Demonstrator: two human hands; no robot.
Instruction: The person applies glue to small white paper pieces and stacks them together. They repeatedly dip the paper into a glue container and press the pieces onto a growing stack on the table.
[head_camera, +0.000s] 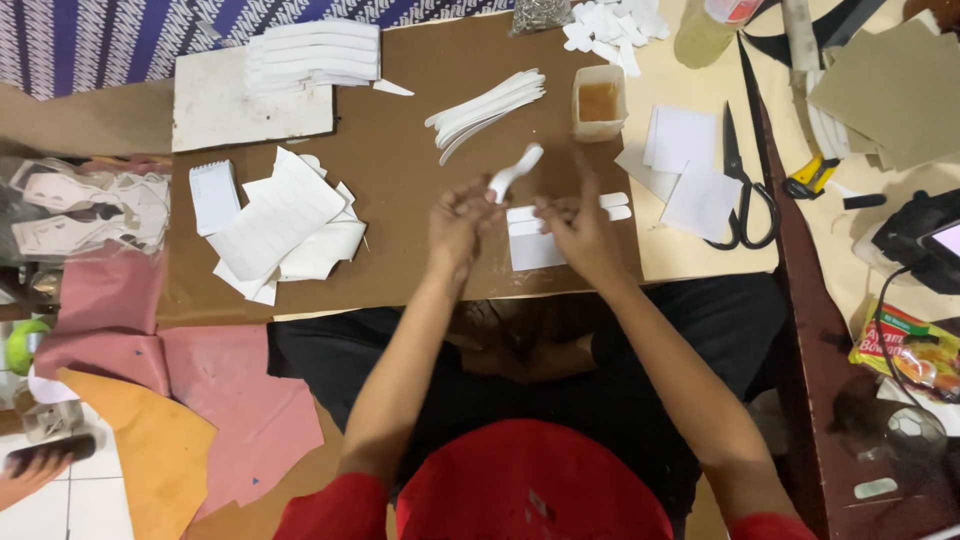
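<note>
The left hand (462, 218) is closed around a small white brush (515, 172), whose tip points up and away from the person, above the front middle of the brown board (400, 120); the right hand (578, 228) presses with its fingers on a white paper piece (535, 245) that lies flat near the front edge of the board, and its fingers are together, not pinching anything. Just behind the hands, a fan of narrow white strips (487, 108) lies beside a small plastic tub of amber glue (599, 102); at the left side of the board there is a loose pile of white sheets (285, 225); black scissors (742, 190) rest on the pale surface past the right edge; pink and orange sheets (200, 400) lie at the front left corner.
</note>
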